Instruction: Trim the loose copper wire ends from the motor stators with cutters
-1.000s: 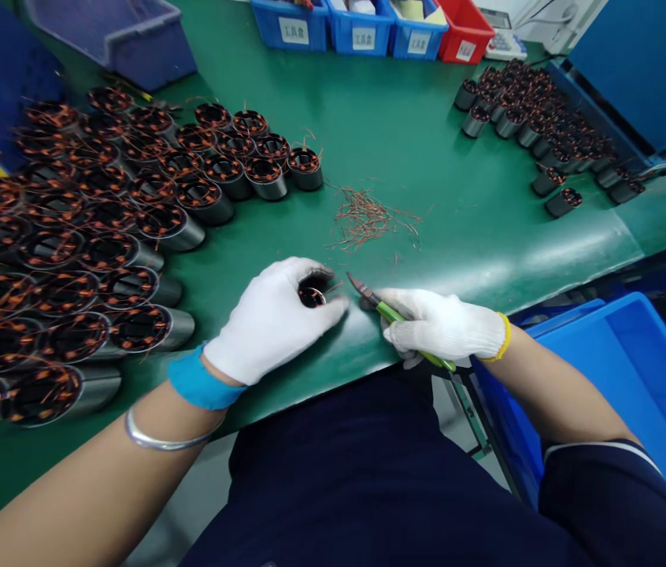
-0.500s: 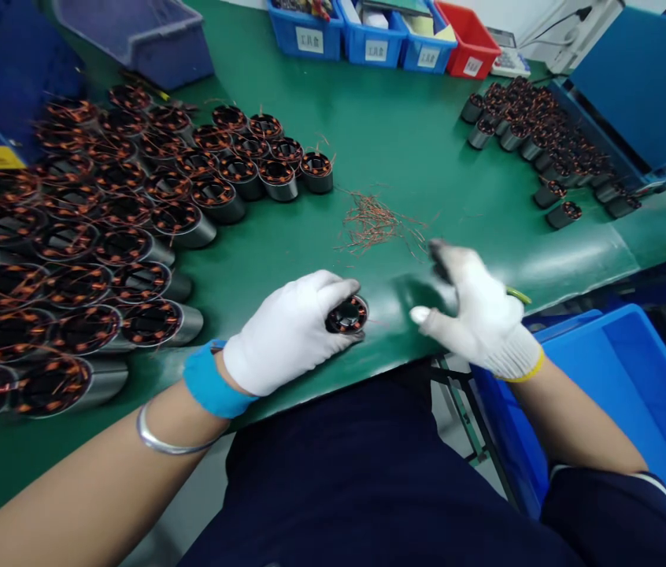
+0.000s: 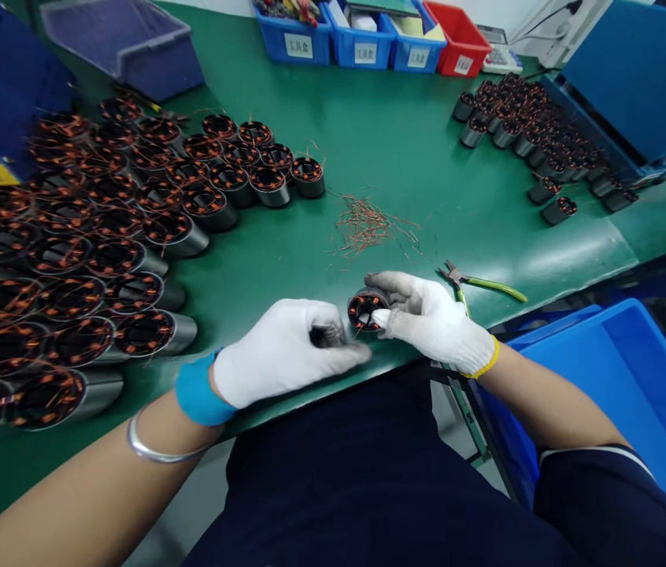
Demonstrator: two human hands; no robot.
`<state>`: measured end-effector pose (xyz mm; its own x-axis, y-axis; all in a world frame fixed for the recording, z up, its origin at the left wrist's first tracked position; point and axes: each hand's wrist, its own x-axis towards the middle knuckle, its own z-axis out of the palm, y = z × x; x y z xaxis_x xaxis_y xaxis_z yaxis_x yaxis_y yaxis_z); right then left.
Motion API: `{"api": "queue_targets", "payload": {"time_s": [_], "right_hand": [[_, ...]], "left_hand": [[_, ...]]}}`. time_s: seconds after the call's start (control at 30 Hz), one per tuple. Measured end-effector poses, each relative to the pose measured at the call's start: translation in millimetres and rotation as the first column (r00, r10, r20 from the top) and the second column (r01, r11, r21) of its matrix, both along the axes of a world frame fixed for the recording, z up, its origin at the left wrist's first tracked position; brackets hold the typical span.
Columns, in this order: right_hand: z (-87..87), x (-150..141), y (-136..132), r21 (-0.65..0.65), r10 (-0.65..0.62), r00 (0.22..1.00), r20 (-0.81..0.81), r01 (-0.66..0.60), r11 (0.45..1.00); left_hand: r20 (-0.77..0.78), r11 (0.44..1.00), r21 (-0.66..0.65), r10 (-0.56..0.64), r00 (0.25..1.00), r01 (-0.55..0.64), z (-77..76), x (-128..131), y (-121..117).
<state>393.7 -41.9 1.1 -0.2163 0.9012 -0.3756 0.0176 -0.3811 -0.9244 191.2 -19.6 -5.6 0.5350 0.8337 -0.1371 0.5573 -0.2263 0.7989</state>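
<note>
My right hand [image 3: 424, 315], in a white glove with a yellow cuff, grips a motor stator [image 3: 360, 303], a dark ring with copper windings, standing on the green bench. Just left of it is my left hand [image 3: 294, 342], also gloved, its fingers curved and apart with nothing between them; the fingertips are slightly blurred. Green-handled cutting pliers [image 3: 456, 276] lie behind my right hand, one handle partly hidden by it. Beyond the held stator sits a loose heap of copper wire clippings [image 3: 368, 224].
Rows of stators [image 3: 149, 335] with long wire ends fill the left side. More stators [image 3: 545, 190] crowd the far right beside a blue box [image 3: 640, 87]. Small blue bins [image 3: 301, 47] and a red bin [image 3: 464, 39] line the back. A large blue crate [image 3: 634, 378] stands below the bench edge.
The stator has passed from my left hand to my right, which came in from the right. My left hand has let go. The pliers, mostly hidden before, now show on the bench.
</note>
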Motion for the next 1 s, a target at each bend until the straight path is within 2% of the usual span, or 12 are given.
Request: {"api": "queue_targets", "payload": {"time_s": [0.13, 0.27, 0.33, 0.4, 0.47, 0.53, 0.6, 0.67, 0.73, 0.87, 0.93, 1.0], "right_hand": [[-2.9, 0, 1, -0.024, -0.014, 0.998, -0.056, 0.013, 1.000], [-5.4, -3, 0, -0.010, 0.017, 0.998, -0.055, -0.017, 1.000], [-6.7, -3, 0, 0.004, 0.027, 0.998, -0.065, -0.027, 1.000], [-7.6, -1, 0, 0.020, 0.013, 0.996, -0.085, -0.011, 1.000], [-7.7, 1, 0, 0.039, -0.007, 0.996, -0.089, 0.011, 0.999], [-7.0, 2, 0, 0.058, -0.007, 0.998, -0.068, 0.011, 0.998], [-6.2, 0, 0, 0.075, 0.005, 0.999, -0.051, -0.001, 0.997], [-6.1, -2, -1, 0.085, 0.023, 0.999, -0.047, -0.019, 0.996], [-6.8, -3, -2, 0.094, 0.025, 0.998, -0.059, -0.019, 0.995], [-9.3, -1, 0, 0.114, -0.026, 0.997, -0.079, 0.035, 0.993], [-10.4, 1, 0, 0.120, -0.034, 0.997, -0.073, 0.043, 0.992], [-11.1, 1, 0, 0.125, -0.021, 0.998, -0.063, 0.029, 0.992]], "left_hand": [[0.323, 0.946, -0.012, 0.310, 0.894, -0.324, 0.2, -4, 5], [0.229, 0.959, -0.012, 0.277, 0.933, -0.282, 0.7, 8, 1], [0.263, 0.947, 0.014, 0.306, 0.915, -0.321, 0.4, 13, 0], [0.416, 0.910, -0.048, 0.394, 0.820, -0.413, -1.7, 13, 1], [0.544, 0.843, -0.205, 0.521, 0.658, -0.498, -5.1, 9, 6], [0.581, 0.800, -0.336, 0.591, 0.559, -0.496, -7.6, 6, 9], [0.563, 0.835, -0.299, 0.545, 0.621, -0.462, -7.1, 8, 8], [0.507, 0.903, -0.133, 0.416, 0.755, -0.408, -3.9, 12, 3], [0.435, 0.912, -0.013, 0.375, 0.819, -0.410, 0.0, 15, -1], [0.303, 0.938, -0.168, 0.343, 0.889, -0.304, 0.7, 5, 4], [0.328, 0.945, -0.263, 0.279, 0.902, -0.196, -1.6, -2, 8], [0.385, 0.938, -0.299, 0.284, 0.878, -0.173, -3.4, -3, 9]]}}
